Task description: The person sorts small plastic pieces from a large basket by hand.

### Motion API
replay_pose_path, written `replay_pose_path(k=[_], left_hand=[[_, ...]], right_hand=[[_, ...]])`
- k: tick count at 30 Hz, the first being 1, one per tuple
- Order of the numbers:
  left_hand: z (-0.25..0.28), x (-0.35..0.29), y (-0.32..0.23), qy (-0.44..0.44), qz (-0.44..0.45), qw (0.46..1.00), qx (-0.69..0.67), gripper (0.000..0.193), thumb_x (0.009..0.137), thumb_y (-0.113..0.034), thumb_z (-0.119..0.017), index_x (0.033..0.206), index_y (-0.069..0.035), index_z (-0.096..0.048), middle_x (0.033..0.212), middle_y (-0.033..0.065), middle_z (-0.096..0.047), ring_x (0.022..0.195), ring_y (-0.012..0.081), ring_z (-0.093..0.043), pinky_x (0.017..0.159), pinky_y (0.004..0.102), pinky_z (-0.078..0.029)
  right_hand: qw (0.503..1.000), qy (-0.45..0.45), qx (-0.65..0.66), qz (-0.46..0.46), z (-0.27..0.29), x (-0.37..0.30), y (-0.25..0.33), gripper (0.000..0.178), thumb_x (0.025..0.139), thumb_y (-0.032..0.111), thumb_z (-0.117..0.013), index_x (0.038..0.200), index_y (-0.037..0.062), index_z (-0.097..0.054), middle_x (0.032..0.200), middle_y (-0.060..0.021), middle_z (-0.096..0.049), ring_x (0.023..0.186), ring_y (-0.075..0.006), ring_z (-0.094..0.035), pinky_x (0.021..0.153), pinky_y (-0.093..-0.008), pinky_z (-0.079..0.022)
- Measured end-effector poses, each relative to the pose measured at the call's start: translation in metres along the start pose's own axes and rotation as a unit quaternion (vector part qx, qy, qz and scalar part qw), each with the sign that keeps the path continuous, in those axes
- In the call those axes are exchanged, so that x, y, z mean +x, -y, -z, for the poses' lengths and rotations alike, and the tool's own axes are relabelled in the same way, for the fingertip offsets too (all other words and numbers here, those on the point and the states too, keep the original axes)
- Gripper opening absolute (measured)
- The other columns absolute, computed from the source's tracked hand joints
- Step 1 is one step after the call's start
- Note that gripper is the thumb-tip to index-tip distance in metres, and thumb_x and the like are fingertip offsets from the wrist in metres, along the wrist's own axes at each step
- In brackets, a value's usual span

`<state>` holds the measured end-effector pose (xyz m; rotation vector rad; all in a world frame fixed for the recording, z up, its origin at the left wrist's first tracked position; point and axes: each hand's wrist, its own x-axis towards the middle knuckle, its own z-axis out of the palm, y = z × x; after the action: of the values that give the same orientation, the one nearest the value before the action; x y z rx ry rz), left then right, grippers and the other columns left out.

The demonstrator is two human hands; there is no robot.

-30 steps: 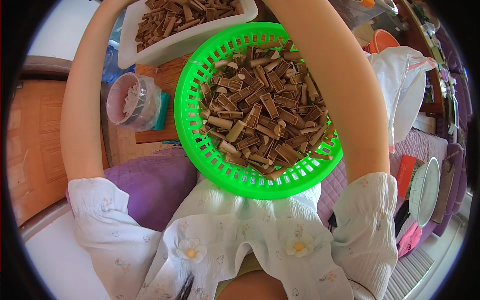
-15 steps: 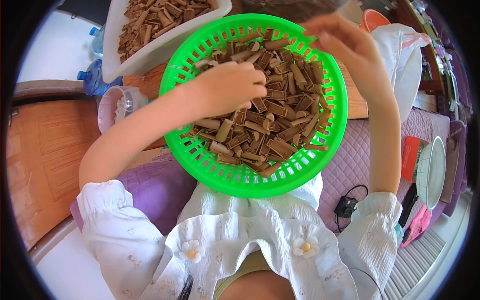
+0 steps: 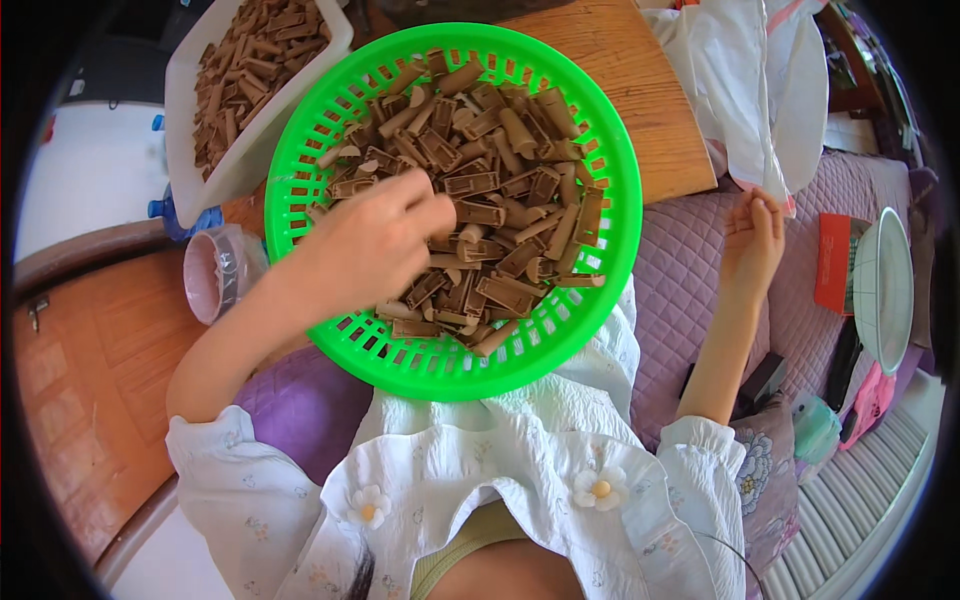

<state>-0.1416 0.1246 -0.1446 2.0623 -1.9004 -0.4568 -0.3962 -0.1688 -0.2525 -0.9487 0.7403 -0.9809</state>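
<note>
Green basket rim (image 3: 627, 215), right hand (image 3: 752, 238) well outside

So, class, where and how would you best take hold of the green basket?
Probably grip the green basket by opposite sides of its rim, coming from left and right, palms outside. The rim is broad and runs round the whole top, while brown pieces heap the middle. The left hand, over those pieces, would likely have to withdraw first.

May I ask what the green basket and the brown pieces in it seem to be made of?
Green basket: likely smooth moulded plastic, given its even colour and regular slots. Brown pieces: matte, perhaps plastic, judging by their repeated hollow shapes; uncertain.
</note>
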Motion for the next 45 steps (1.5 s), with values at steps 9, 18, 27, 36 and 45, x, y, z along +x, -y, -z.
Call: replay_pose_path(k=[9, 18, 27, 36, 45], left_hand=[[-0.053, 0.006, -0.049, 0.092, -0.048, 0.994, 0.021, 0.016, 0.07, -0.012, -0.065, 0.079, -0.009, -0.052, 0.074, 0.0043, -0.047, 0.072, 0.0214, -0.055, 0.054, 0.0297, -0.049], [-0.023, 0.022, -0.045, -0.016, 0.022, 0.998, -0.058, 0.016, 0.074, -0.008, -0.062, 0.085, -0.005, -0.05, 0.084, 0.0098, -0.057, 0.083, 0.0283, -0.057, 0.06, 0.0377, -0.049], [-0.043, 0.022, -0.05, 0.063, 0.12, 0.988, -0.078, 0.028, 0.077, -0.001, -0.059, 0.101, -0.005, -0.046, 0.096, 0.0145, -0.054, 0.077, 0.0347, -0.06, 0.067, 0.0428, -0.05], [-0.064, 0.022, -0.06, 0.005, 0.162, 0.986, 0.04, 0.024, 0.073, -0.006, -0.063, 0.093, -0.006, -0.049, 0.08, 0.0088, -0.056, 0.07, 0.0307, -0.061, 0.058, 0.0436, -0.048], [-0.033, 0.004, -0.053, -0.136, 0.234, 0.918, -0.289, 0.038, 0.076, 0.003, -0.051, 0.114, -0.005, -0.052, 0.089, 0.0117, -0.054, 0.067, 0.0217, -0.06, 0.06, 0.0325, -0.05]], right_hand=[[0.998, -0.049, -0.017, -0.026, 0.006, -0.041, -0.034, 0.008, 0.089, 0.004, -0.054, 0.095, 0.0034, -0.059, 0.088, -0.0032, -0.06, 0.075, -0.0071, -0.055, 0.07, -0.0204, -0.046], [0.999, -0.052, -0.002, -0.004, 0.0, -0.048, -0.046, 0.008, 0.089, 0.004, -0.053, 0.095, 0.0028, -0.059, 0.088, -0.0037, -0.059, 0.079, -0.0083, -0.055, 0.072, -0.0212, -0.046], [0.998, -0.049, -0.014, -0.036, 0.003, -0.059, -0.055, 0.008, 0.089, 0.004, -0.053, 0.094, 0.003, -0.058, 0.087, -0.0035, -0.058, 0.078, -0.0085, -0.055, 0.072, -0.0216, -0.046], [0.949, 0.04, -0.275, 0.149, -0.043, -0.069, -0.012, 0.009, 0.085, 0.002, -0.057, 0.094, 0.0015, -0.06, 0.086, -0.005, -0.061, 0.082, -0.0129, -0.057, 0.074, -0.0255, -0.046], [0.485, 0.566, -0.561, 0.36, -0.143, -0.043, 0.04, 0.016, 0.073, 0.011, -0.06, 0.087, 0.0079, -0.054, 0.079, -0.0036, -0.058, 0.09, -0.0217, -0.058, 0.094, -0.0407, -0.041]])
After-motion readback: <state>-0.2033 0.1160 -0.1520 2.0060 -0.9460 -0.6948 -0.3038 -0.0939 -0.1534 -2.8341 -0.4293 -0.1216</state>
